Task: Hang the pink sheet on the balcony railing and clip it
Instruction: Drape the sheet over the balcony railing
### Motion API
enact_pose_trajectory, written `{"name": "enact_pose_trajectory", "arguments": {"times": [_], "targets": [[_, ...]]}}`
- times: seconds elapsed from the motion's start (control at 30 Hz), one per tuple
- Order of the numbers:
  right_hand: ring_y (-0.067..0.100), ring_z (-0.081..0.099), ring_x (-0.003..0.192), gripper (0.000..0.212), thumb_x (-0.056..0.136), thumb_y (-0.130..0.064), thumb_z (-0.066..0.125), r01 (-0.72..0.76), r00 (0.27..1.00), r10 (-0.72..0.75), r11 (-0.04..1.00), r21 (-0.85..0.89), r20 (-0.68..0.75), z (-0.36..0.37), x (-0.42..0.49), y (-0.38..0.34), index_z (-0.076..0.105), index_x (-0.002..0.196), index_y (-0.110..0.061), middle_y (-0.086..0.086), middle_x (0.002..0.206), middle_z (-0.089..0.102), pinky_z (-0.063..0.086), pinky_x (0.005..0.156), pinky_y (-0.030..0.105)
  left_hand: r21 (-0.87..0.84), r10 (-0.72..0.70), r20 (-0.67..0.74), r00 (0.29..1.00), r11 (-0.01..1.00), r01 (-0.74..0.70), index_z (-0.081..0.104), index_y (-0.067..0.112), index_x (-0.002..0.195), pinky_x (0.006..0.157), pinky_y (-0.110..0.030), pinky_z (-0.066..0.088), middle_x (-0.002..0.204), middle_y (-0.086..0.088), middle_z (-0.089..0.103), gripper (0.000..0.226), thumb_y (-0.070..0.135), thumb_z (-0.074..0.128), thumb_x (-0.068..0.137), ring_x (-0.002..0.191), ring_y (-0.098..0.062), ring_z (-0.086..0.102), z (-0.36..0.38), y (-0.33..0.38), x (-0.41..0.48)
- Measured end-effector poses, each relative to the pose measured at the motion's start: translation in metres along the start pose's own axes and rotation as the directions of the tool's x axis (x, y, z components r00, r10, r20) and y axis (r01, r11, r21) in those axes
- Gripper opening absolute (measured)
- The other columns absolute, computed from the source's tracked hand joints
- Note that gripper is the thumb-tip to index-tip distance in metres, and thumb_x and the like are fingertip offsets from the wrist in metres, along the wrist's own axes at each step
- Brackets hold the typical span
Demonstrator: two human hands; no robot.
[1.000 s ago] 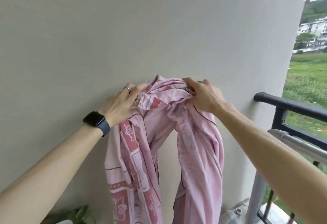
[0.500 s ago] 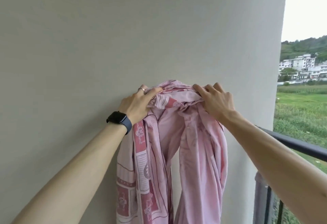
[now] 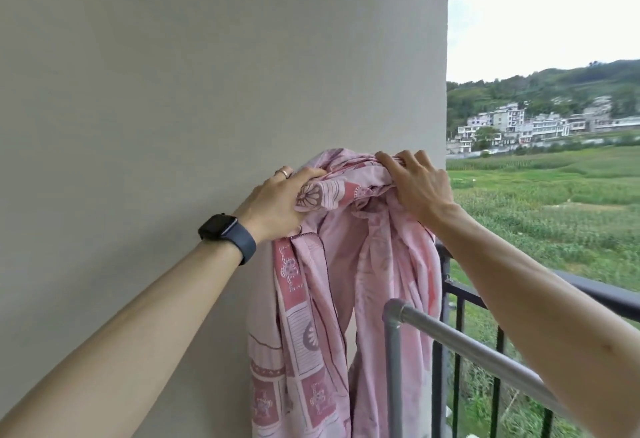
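Observation:
The pink sheet (image 3: 332,299), patterned with darker pink squares and flowers, hangs bunched in long folds in front of the grey wall. My left hand (image 3: 277,205), with a ring and a dark watch on the wrist, grips the bunched top at its left. My right hand (image 3: 415,184) grips the top at its right, fingers curled into the folds. The black balcony railing (image 3: 588,294) runs from behind the sheet toward the lower right, partly hidden by my right forearm. No clip is in view.
A grey metal pipe rail (image 3: 460,340) on an upright post stands inside the black railing, just right of the hanging sheet. The plain grey wall (image 3: 173,108) fills the left. Beyond the railing lie green fields and distant houses (image 3: 519,126).
The view has swung right and the sheet with both hands has shifted toward the wall's edge. The grey pipe rail has come back into view. Both hands keep their grip.

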State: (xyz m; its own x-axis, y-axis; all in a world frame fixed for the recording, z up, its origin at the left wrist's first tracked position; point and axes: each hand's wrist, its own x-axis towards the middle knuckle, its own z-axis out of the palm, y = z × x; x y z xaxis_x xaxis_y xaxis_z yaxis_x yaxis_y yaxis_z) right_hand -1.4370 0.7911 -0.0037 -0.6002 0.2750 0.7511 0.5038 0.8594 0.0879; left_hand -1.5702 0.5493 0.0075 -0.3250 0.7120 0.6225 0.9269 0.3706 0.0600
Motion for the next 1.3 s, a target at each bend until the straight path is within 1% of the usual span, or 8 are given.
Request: {"name": "enact_pose_trajectory", "arguments": {"times": [0.17, 0.5, 0.67, 0.83, 0.97, 1.13, 1.2, 1.3], "targets": [[0.033, 0.051, 0.118, 0.056, 0.094, -0.021, 0.059, 0.063, 0.998, -0.063, 0.998, -0.008, 0.0, -0.021, -0.032, 0.031, 0.037, 0.142, -0.037, 0.007, 0.131, 0.057, 0.052, 0.064, 0.041, -0.181, -0.005, 0.083, 0.997, 0.983, 0.02, 0.046, 0.048, 0.132, 0.102, -0.027, 0.04, 0.134, 0.005, 0.059, 0.068, 0.04, 0.08, 0.074, 0.124, -0.014, 0.053, 0.006, 0.03, -0.012], [0.035, 0.053, 0.116, 0.062, 0.09, -0.017, 0.063, -0.014, 0.994, 0.008, 0.999, -0.053, -0.109, -0.098, -0.088, 0.05, 0.04, 0.145, -0.032, 0.011, 0.13, 0.056, 0.054, 0.063, 0.041, -0.225, 0.06, -0.026, 0.998, 0.972, -0.064, 0.047, 0.044, 0.13, 0.099, -0.036, 0.046, 0.115, -0.002, 0.062, 0.066, 0.042, 0.079, 0.072, 0.111, -0.019, 0.057, -0.043, 0.126, -0.061], [0.036, 0.056, 0.112, 0.063, 0.088, -0.014, 0.066, -0.11, 0.993, 0.109, 0.994, -0.002, 0.049, -0.092, -0.169, 0.048, 0.041, 0.143, -0.03, 0.014, 0.126, 0.058, 0.055, 0.067, 0.042, -0.292, 0.036, 0.042, 0.998, 0.956, -0.022, 0.046, 0.042, 0.131, 0.093, -0.037, 0.049, 0.112, -0.003, 0.059, 0.061, 0.037, 0.074, 0.078, 0.106, -0.023, 0.058, -0.005, 0.172, -0.129], [0.025, 0.064, 0.095, 0.041, 0.091, -0.02, 0.066, -0.219, 0.897, 0.189, 0.975, 0.03, 0.4, -0.088, -0.235, 0.069, 0.059, 0.127, -0.038, 0.001, 0.113, 0.07, 0.042, 0.065, 0.032, -0.391, 0.043, 0.18, 0.983, 0.92, 0.031, 0.044, 0.039, 0.135, 0.097, -0.041, 0.047, 0.121, -0.002, 0.06, 0.061, 0.032, 0.065, 0.078, 0.117, -0.026, 0.052, 0.045, 0.233, -0.184], [0.031, 0.064, 0.101, 0.036, 0.091, -0.019, 0.064, -0.279, 0.951, 0.261, 0.955, 0.098, 0.167, -0.105, -0.236, 0.091, 0.065, 0.124, -0.033, 0.003, 0.117, 0.067, 0.042, 0.067, 0.033, -0.378, -0.051, 0.166, 0.985, 0.919, 0.111, 0.049, 0.039, 0.133, 0.097, -0.04, 0.045, 0.118, 0.001, 0.065, 0.061, 0.034, 0.065, 0.075, 0.11, -0.023, 0.057, 0.026, 0.26, -0.165], [0.038, 0.055, 0.113, 0.04, 0.09, -0.021, 0.064, -0.267, 0.948, 0.292, 0.947, 0.181, -0.127, -0.141, -0.225, 0.104, 0.059, 0.129, -0.024, 0.011, 0.126, 0.06, 0.04, 0.066, 0.037, -0.634, -0.094, 0.239, 0.966, 0.738, 0.229, 0.054, 0.036, 0.126, 0.097, -0.036, 0.049, 0.118, 0.009, 0.064, 0.067, 0.04, 0.072, 0.062, 0.108, -0.014, 0.059, -0.02, 0.291, -0.114], [0.037, 0.056, 0.111, 0.038, 0.09, -0.02, 0.062, -0.307, 0.945, 0.321, 0.937, 0.166, -0.063, -0.138, -0.234, 0.112, 0.059, 0.128, -0.023, 0.01, 0.125, 0.061, 0.041, 0.066, 0.037, -0.56, -0.063, 0.167, 0.984, 0.816, 0.147, 0.051, 0.035, 0.127, 0.093, -0.034, 0.049, 0.118, 0.007, 0.062, 0.066, 0.047, 0.071, 0.066, 0.105, -0.015, 0.059, -0.012, 0.308, -0.12], [0.028, 0.059, 0.101, 0.039, 0.09, -0.018, 0.063, -0.304, 0.903, 0.278, 0.952, 0.031, 0.326, -0.129, -0.26, 0.132, 0.062, 0.127, -0.031, 0.006, 0.125, 0.065, 0.051, 0.072, 0.033, -0.267, 0.0, 0.232, 0.973, 0.962, 0.064, 0.036, 0.042, 0.135, 0.089, -0.041, 0.05, 0.126, -0.003, 0.052, 0.072, 0.054, 0.069, 0.072, 0.108, -0.029, 0.058, 0.043, 0.318, -0.147]]}}
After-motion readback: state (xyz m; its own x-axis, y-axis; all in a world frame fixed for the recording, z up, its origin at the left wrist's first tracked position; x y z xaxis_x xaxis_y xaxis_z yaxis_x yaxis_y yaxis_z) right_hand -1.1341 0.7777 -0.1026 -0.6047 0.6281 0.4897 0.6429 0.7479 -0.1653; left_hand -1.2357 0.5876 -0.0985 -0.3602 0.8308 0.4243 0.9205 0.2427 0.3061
